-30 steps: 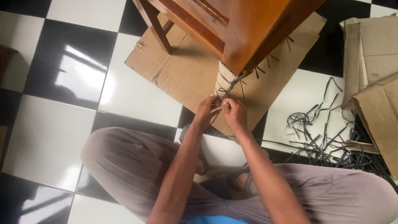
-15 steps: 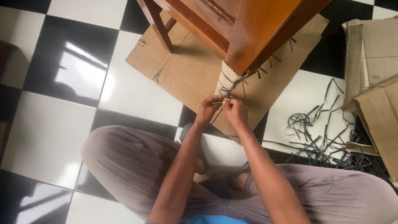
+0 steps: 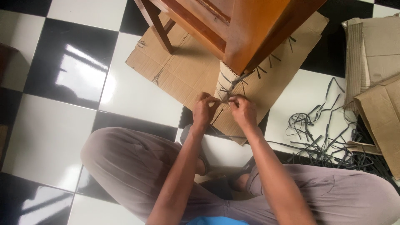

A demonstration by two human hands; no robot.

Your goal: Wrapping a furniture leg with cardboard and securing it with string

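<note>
A wooden table (image 3: 250, 25) stands on a flattened sheet of cardboard (image 3: 183, 71). Its near leg is wrapped in pale corrugated cardboard (image 3: 225, 81) tied round with thin dark straps. My left hand (image 3: 204, 109) and my right hand (image 3: 243, 110) are at the lower part of that wrapped leg, a few centimetres apart. Each pinches an end of a thin strap (image 3: 224, 100) stretched between them. My crossed legs in grey-brown trousers fill the bottom of the view.
A tangle of loose dark straps (image 3: 321, 133) lies on the black and white floor tiles at the right. Folded cardboard pieces (image 3: 375, 75) are stacked at the right edge. Another table leg (image 3: 160, 31) stands further back.
My two hands have drawn apart sideways while holding the strap, the left one moving left and the right one right. The table and the cardboard have not moved.
</note>
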